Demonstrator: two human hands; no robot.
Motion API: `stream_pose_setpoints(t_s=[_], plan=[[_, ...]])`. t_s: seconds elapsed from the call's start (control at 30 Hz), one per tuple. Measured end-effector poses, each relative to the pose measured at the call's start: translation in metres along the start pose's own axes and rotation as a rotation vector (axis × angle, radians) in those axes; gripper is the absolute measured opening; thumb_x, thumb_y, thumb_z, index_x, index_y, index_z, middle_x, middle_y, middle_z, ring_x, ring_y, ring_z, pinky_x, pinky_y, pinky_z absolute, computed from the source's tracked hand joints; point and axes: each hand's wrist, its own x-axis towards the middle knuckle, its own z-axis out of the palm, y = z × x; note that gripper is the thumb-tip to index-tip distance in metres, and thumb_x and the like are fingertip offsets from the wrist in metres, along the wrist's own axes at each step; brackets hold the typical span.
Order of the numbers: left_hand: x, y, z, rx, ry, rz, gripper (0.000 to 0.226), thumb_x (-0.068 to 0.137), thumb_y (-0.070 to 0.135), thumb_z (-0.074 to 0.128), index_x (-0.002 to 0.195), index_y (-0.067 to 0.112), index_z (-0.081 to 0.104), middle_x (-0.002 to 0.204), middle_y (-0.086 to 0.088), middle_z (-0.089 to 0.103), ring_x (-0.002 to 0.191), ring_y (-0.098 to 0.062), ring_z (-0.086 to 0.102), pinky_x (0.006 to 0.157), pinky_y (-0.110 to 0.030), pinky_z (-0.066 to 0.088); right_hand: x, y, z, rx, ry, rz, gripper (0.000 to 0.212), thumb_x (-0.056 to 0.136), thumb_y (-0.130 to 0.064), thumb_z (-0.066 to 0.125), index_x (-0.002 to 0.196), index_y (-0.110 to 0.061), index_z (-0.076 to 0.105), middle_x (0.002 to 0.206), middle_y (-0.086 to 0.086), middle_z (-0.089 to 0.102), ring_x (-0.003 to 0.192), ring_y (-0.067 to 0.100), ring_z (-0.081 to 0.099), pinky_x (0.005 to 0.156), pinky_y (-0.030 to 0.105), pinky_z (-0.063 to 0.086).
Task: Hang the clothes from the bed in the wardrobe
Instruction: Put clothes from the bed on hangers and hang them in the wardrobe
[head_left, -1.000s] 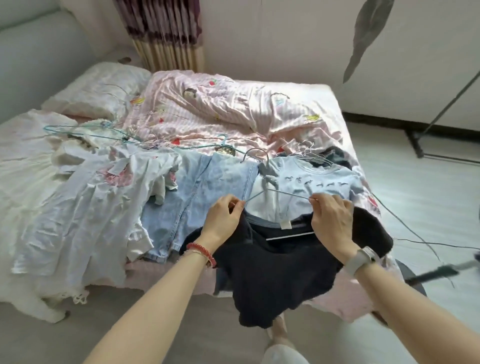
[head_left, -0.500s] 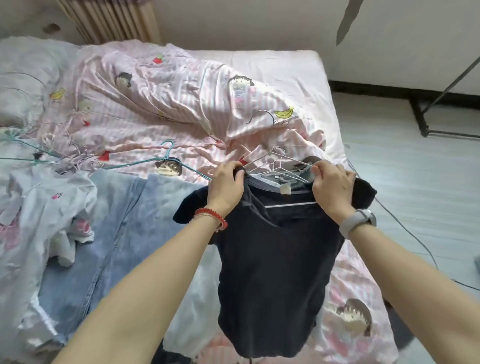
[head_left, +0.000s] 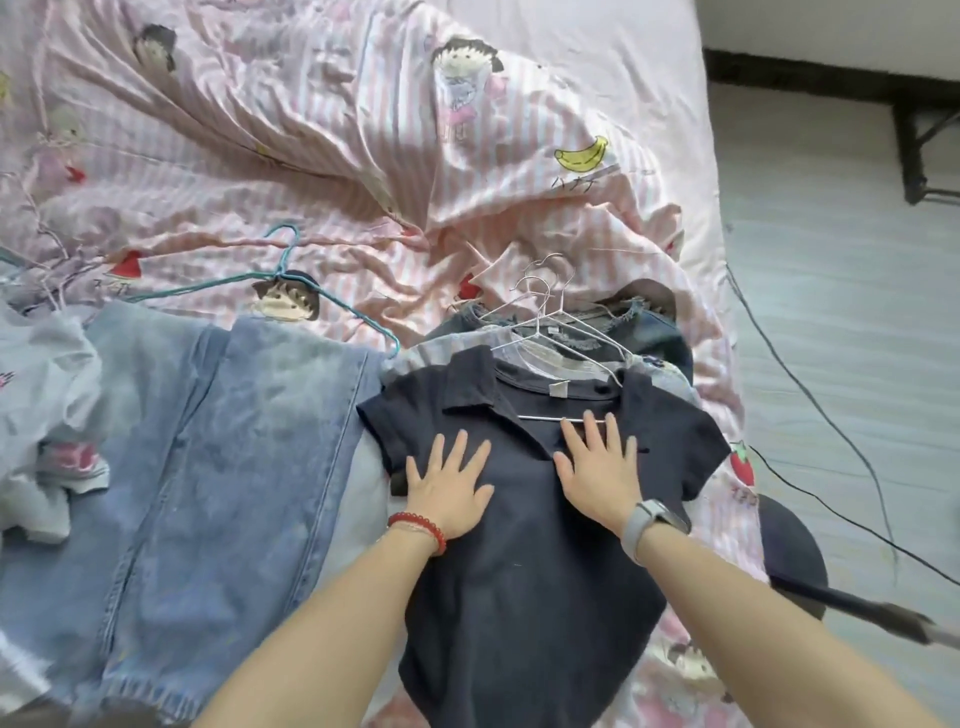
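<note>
Your left hand (head_left: 451, 486) lies flat on the dark navy polo shirt (head_left: 524, 561), fingers straight and spread wide, holding nothing; a red bead bracelet (head_left: 418, 525) circles that wrist. Your right hand (head_left: 602, 467) rests flat on the same shirt just beside it, fingers also straight and splayed, the tips touching the thin silver hanger bar (head_left: 540, 418) that shows inside the open collar. A grey watch (head_left: 649, 525) sits on your right wrist.

The polo shirt is spread face up on the near right part of the bed (head_left: 597, 67), collar pointing away from you, its hem reaching toward the bed's near edge. Just beyond its collar lies a pile of other garments with several white wire hangers (head_left: 550, 317) stacked on top, their hooks pointing away from you; a frayed denim piece (head_left: 634, 325) sits under those hangers.

To the left of the shirt, touching its sleeve, the light blue jeans (head_left: 208, 467) stretch along the bed. A teal wire hanger (head_left: 283, 270) lies at the far end of the jeans on the pink striped cartoon quilt (head_left: 311, 130). At the far left edge is a crumpled white garment (head_left: 47, 395) with pink print.

On the right, off the bed, a black cable (head_left: 810, 395) trails across the pale floor (head_left: 841, 260), and a dark round object (head_left: 795, 551) sits beside the bed's corner.
</note>
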Motion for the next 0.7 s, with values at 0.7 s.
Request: stream_pose_setpoints(t_s=[0.7], plan=[[-0.367, -0.208, 0.084, -0.366, 0.878, -0.822, 0.044, 0.094, 0.024, 0.042, 0.138, 0.019, 0.04, 0.144, -0.001, 0.037, 0.134, -0.016, 0.029, 0.107, -0.038, 0.021, -0.206, -0.321, 0.011, -0.111, 0.177, -1.067, 0.042, 0.095, -0.028, 0.038, 0.135, -0.018, 0.04, 0.138, 0.0, 0.043, 0.131, 0.02, 0.033, 0.107, 0.035, 0.022]])
